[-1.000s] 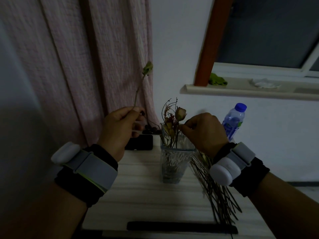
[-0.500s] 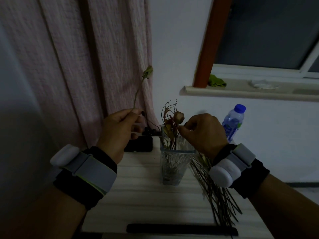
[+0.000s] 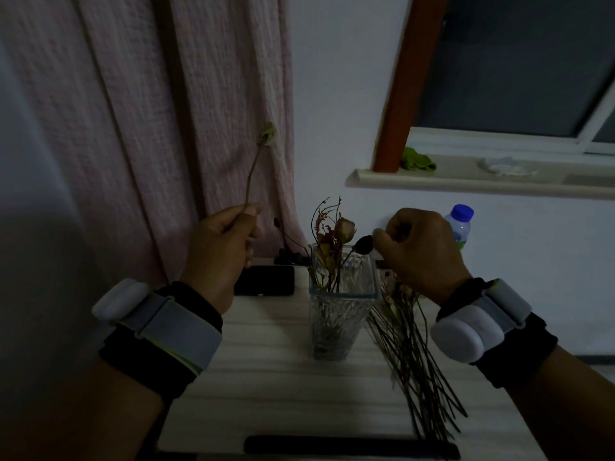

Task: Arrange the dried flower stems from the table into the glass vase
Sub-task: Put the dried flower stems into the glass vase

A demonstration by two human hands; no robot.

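Above the worktop, left hand pinches an upright dried stem; right hand nips a dark bud over the glass vase. Loose stems lie beside it, likely light and brittle, best held low on the stalk

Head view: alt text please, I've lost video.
The left hand holds a green-budded stem upright while the right hand pinches a dark dried flower head at the glass vase, which already holds several stems. More loose stems lie on the table, right of the vase.
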